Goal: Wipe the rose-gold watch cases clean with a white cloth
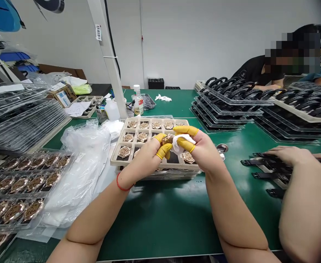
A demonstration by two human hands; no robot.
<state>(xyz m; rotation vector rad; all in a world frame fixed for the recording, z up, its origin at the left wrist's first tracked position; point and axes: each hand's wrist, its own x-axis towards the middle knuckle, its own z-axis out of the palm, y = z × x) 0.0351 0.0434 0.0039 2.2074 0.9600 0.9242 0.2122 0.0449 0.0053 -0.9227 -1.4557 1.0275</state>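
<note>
Left hand (141, 162) pinches a bronze medallion (167, 139) as right hand (197, 148) presses a white cloth (183, 141) to it, above a tray (116, 159).

Bronze embossed medallion (167, 139), tilted, edge pressed against white cloth (184, 141), held just above a beige compartment tray (155, 119).

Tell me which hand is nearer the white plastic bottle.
Left: the left hand is nearer, in front of the white plastic bottle and to its right. The right hand is farther off, well to the bottle's right.
</note>
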